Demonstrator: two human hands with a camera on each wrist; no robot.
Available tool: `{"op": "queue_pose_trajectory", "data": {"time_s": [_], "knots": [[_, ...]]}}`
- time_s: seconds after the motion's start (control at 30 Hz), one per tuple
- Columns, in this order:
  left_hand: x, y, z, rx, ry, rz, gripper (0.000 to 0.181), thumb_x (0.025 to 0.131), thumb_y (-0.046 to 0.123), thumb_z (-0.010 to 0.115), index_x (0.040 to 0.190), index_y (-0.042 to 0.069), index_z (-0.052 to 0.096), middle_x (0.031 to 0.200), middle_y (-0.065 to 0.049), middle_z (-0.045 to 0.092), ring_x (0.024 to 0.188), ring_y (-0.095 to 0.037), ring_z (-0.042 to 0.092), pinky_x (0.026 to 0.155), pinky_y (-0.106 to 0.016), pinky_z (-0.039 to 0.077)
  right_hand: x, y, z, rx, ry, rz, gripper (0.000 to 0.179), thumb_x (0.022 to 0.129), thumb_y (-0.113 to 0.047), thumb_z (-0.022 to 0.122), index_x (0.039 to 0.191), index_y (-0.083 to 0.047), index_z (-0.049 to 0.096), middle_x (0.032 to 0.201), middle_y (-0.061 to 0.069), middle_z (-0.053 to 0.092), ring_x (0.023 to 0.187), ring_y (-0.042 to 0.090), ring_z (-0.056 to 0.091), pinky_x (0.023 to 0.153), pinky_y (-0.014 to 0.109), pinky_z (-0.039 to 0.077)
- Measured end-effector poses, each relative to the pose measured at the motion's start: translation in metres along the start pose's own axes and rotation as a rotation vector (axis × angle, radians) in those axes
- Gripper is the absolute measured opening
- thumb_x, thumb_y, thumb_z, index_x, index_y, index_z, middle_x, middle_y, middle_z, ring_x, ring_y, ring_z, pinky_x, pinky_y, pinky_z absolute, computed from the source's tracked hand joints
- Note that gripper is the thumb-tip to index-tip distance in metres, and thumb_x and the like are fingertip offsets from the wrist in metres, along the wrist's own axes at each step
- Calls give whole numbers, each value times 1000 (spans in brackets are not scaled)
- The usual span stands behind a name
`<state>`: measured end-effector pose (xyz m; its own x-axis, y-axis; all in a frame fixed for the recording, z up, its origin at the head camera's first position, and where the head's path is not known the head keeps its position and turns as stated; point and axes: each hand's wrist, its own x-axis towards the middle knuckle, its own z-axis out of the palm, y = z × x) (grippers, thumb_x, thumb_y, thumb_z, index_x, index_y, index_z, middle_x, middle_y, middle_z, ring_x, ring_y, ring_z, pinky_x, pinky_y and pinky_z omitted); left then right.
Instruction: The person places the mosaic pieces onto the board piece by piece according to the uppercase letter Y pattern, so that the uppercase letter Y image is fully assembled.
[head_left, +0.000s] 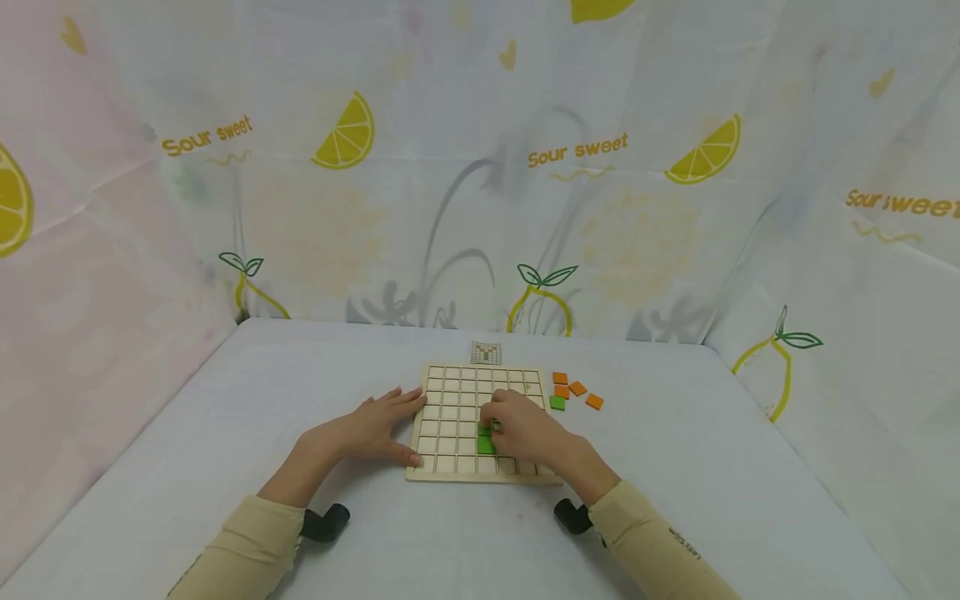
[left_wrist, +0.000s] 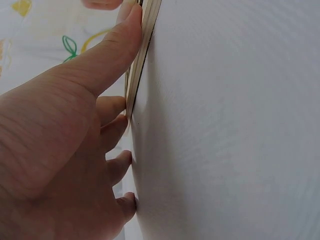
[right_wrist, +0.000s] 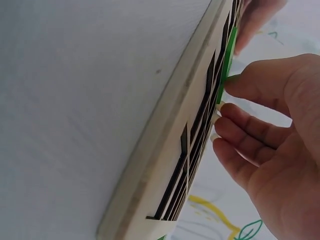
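A pale wooden grid board (head_left: 447, 426) lies on the table with green square tiles (head_left: 486, 446) in its lower middle cells. My left hand (head_left: 372, 427) rests along the board's left edge, fingers spread and thumb near the lower corner. In the left wrist view, the thumb (left_wrist: 112, 52) lies against the board's side. My right hand (head_left: 525, 427) is over the middle of the board, fingers curled around a green tile (head_left: 483, 430) that they partly cover. The right wrist view has the thumb tip touching a green tile (right_wrist: 228, 62), with the other fingertips right at the board's surface.
Right of the board lie several loose orange tiles (head_left: 594, 402) and one green tile (head_left: 557, 403). A small card with a printed grid pattern (head_left: 486, 353) sits behind the board. A printed cloth (head_left: 465, 208) hangs behind the white table (head_left: 660, 517).
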<state>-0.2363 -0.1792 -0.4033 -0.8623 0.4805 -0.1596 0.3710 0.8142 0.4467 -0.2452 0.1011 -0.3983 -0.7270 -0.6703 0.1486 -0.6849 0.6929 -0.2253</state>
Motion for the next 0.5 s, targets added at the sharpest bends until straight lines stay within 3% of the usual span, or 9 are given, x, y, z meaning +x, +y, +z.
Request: {"op": "queue_pose_trajectory", "data": {"time_s": [0.5], "knots": [[-3,2,-2,-16,3,6,104,78,55,78,157,8,29,166,-12,23,153,-44,13,119,-70,10,-4,3,-6,21,-41,40,26,88,-1,61,100,-18,76,90,-4,59,82,10,47,74,22,45]]}}
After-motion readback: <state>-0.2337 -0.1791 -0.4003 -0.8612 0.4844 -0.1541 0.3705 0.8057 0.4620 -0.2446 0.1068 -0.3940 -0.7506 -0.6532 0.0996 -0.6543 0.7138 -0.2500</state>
